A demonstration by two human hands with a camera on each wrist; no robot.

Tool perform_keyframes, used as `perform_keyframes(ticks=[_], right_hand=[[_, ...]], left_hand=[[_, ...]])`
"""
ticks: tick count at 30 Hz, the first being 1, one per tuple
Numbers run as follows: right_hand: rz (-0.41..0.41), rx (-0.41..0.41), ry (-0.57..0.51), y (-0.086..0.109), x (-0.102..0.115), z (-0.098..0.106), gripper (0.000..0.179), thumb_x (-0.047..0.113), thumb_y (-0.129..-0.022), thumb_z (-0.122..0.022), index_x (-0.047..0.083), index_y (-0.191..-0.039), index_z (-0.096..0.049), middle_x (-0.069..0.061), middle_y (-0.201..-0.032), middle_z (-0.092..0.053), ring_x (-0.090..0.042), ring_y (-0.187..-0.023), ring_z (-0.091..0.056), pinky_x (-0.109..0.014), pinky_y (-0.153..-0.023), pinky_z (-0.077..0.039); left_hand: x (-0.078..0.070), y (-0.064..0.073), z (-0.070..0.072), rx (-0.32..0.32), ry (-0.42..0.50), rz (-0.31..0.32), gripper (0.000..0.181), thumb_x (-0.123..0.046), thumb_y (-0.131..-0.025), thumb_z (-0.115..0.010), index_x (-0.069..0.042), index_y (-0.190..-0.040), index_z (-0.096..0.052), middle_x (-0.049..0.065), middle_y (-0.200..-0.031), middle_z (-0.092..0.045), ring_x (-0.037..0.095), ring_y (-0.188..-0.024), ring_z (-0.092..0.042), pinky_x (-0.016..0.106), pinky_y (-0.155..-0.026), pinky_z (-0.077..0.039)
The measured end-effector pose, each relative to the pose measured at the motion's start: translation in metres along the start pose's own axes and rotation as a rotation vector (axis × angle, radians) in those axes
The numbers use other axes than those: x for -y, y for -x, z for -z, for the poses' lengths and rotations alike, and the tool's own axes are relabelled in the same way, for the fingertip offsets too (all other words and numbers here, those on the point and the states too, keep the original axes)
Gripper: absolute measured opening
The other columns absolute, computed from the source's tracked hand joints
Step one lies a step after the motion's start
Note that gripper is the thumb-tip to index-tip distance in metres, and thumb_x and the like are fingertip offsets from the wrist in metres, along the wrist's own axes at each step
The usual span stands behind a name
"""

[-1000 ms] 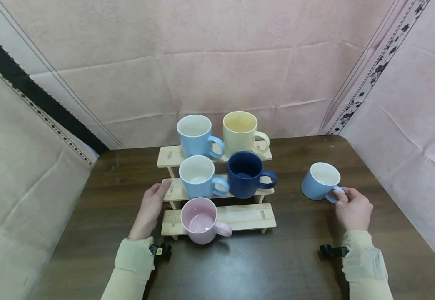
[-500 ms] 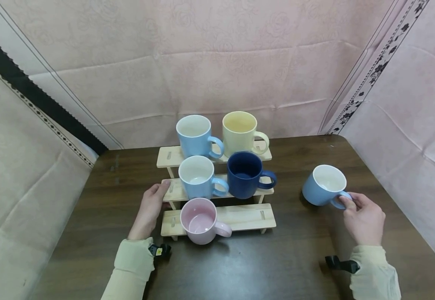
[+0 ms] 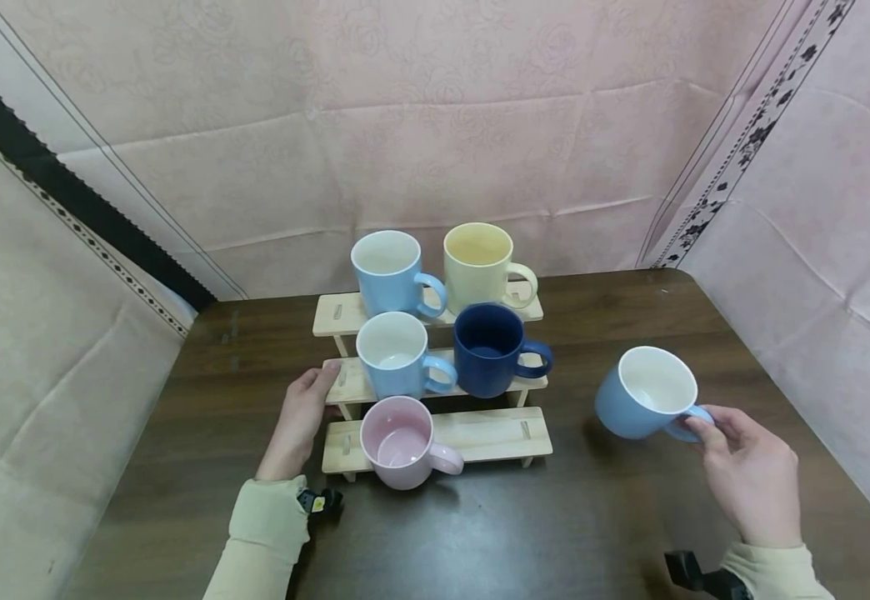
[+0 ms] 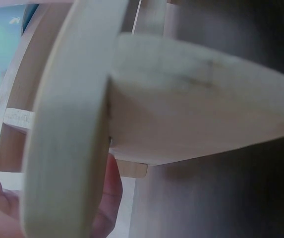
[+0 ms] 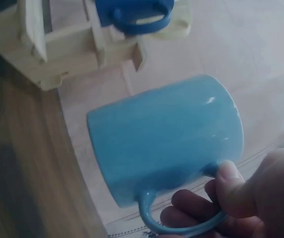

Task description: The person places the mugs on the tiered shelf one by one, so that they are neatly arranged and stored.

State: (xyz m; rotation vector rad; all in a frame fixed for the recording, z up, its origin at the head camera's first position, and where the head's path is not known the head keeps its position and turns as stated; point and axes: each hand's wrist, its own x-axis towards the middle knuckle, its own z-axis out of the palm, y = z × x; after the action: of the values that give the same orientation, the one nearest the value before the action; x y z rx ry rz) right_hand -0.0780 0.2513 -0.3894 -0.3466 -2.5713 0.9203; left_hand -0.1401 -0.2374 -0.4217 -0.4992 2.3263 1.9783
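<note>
My right hand pinches the handle of a light blue mug, which tilts slightly at the right side of the table. In the right wrist view the thumb presses on the mug's handle, with fingers curled through it. My left hand grips the left end of the middle board of a three-step wooden rack. The left wrist view has its fingers around the board. A pink mug sits at the left of the lowest step, its handle pointing right.
On the middle step stand a light blue mug and a dark blue mug. The top step bears another light blue mug and a pale yellow mug. Pale cloth hangs behind the brown table.
My right hand has come nearer to me and a little to the right, bringing the light blue mug with it, up off the table. The left hand stays at the rack.
</note>
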Motion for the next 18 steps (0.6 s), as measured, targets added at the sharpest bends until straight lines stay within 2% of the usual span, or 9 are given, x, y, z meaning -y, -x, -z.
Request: perform_keyframes(ticks=[5,9,12,18], right_hand=[[0.069,0.015,-0.007,0.013,0.009,0.006,0.019,0.025,-0.090,-0.072,0.009,-0.100,-0.074,-0.012,-0.090,-0.073,0.024,-0.075,-0.043,-0.021,-0.064,-0.038],[0.119,0.040,-0.055,0.021,0.018,0.006,0.017,0.020,-0.088,-0.074,0.007,-0.100,-0.073,-0.012,-0.087,-0.073,0.024,-0.074,-0.049,-0.011,-0.063,-0.039],[0.156,0.054,-0.089,0.027,0.025,0.004,0.015,0.016,-0.087,-0.075,0.007,-0.098,-0.073,-0.011,-0.086,-0.073,0.021,-0.073,-0.054,-0.006,-0.063,-0.041],[0.204,0.093,-0.139,0.036,0.036,-0.004,0.011,0.014,-0.085,-0.077,0.010,-0.095,-0.072,-0.006,-0.086,-0.073,0.011,-0.073,-0.060,-0.008,-0.062,-0.044]], left_hand=[[-0.001,0.001,0.000,-0.002,-0.006,-0.001,0.054,-0.052,-0.099,-0.047,0.000,-0.114,-0.055,0.007,-0.096,-0.057,0.019,-0.083,-0.055,0.044,-0.084,-0.050],[0.001,0.001,0.000,-0.003,-0.010,0.000,0.056,-0.053,-0.099,-0.047,0.000,-0.114,-0.055,0.008,-0.097,-0.057,0.019,-0.083,-0.055,0.046,-0.086,-0.049],[0.001,0.000,0.000,-0.004,-0.014,0.000,0.058,-0.054,-0.098,-0.047,0.001,-0.115,-0.055,0.009,-0.098,-0.057,0.020,-0.084,-0.055,0.047,-0.087,-0.049],[0.001,0.000,0.000,-0.002,-0.017,0.003,0.057,-0.054,-0.099,-0.046,0.000,-0.115,-0.055,0.011,-0.100,-0.056,0.021,-0.086,-0.055,0.048,-0.088,-0.048]])
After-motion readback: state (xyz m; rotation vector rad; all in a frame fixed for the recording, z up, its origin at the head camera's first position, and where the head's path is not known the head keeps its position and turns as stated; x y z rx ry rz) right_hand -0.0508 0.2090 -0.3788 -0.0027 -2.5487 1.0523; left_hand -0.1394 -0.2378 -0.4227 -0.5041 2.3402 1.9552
